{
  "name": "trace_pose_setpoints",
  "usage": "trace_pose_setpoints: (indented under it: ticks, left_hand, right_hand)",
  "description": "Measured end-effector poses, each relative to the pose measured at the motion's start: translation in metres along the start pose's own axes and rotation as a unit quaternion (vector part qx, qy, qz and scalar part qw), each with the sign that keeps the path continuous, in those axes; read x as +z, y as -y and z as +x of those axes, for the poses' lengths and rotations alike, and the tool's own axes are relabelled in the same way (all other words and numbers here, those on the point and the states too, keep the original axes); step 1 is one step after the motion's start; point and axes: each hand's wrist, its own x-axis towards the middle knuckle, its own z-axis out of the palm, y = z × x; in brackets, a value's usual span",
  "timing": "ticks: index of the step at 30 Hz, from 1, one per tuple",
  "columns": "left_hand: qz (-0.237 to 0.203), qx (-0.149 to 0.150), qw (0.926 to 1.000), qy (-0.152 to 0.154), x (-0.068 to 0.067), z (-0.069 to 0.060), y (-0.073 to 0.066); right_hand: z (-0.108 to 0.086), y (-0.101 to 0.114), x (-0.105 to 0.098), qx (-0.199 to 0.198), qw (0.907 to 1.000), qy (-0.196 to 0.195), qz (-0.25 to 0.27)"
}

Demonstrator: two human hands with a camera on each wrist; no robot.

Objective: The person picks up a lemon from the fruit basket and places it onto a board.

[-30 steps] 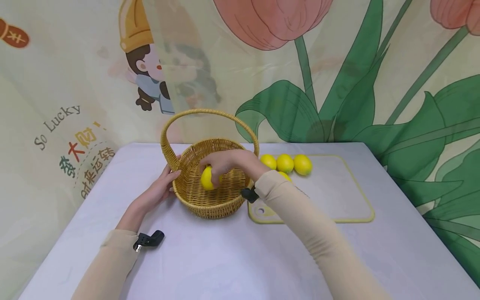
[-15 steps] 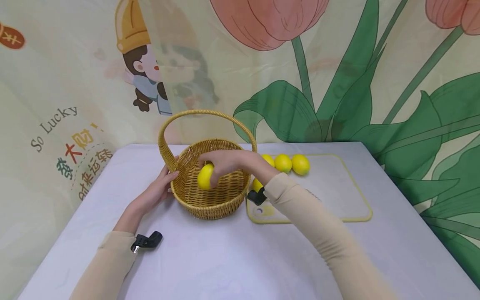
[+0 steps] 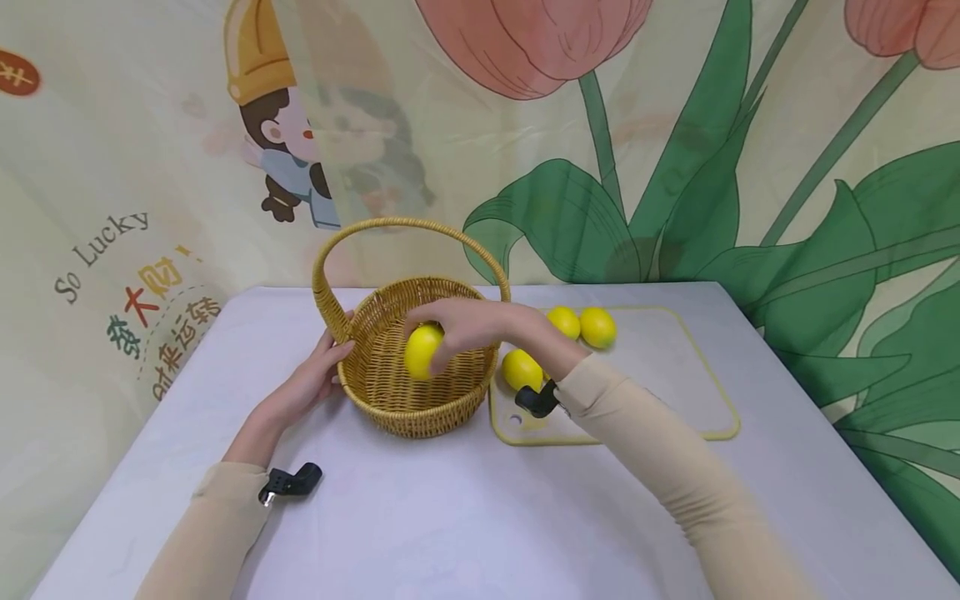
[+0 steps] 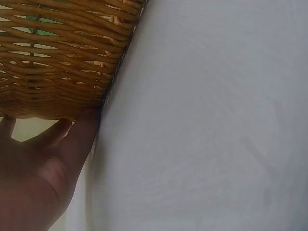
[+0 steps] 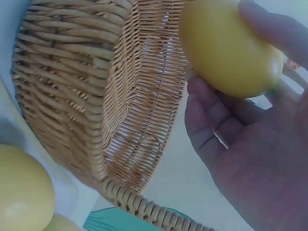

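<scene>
My right hand (image 3: 468, 327) grips a yellow lemon (image 3: 423, 352) over the opening of a round wicker basket (image 3: 420, 421). The right wrist view has that lemon (image 5: 231, 48) held between the thumb and the fingers, beside the wicker wall (image 5: 62, 82). On the basket's left side, my left hand (image 3: 311, 383) holds the wall near the foot of the tall handle (image 3: 408, 222), its thumb at the rim. From the left wrist, the left hand's fingers (image 4: 82, 134) touch the outer weave low down, close to the table; their tips are partly hidden.
A pale cutting board (image 3: 660, 375) with a yellow-green edge lies right of the basket. Several lemons rest on it, among them a front lemon (image 3: 522, 369) and a back lemon (image 3: 597, 327); my right forearm covers part of the group. A printed curtain (image 3: 675, 125) hangs behind the table.
My right hand and its lemon have shifted slightly right above the basket. The forearm has also moved right, uncovering the front lemon on the board. The left hand keeps its place on the basket.
</scene>
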Motion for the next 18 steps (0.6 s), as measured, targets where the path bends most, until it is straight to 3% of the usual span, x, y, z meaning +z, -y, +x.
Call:
trace_pose_setpoints:
  ticks: [8,13,18]
  left_hand:
    - [0.003,0.001,1.0000,0.001,0.001,0.002,0.001]
    - [0.001,0.006,1.0000,0.004,0.000,0.001,0.001]
    - [0.003,0.005,1.0000,0.004,0.000,0.000,0.000]
  right_hand:
    - [-0.019,-0.002,-0.001,0.019,0.9988,-0.018,0.040]
    - [-0.031,-0.009,-0.002,0.011,0.9975,-0.022,0.067]
    - [-0.044,-0.014,-0.003,0.008,0.9976,-0.033,0.060]
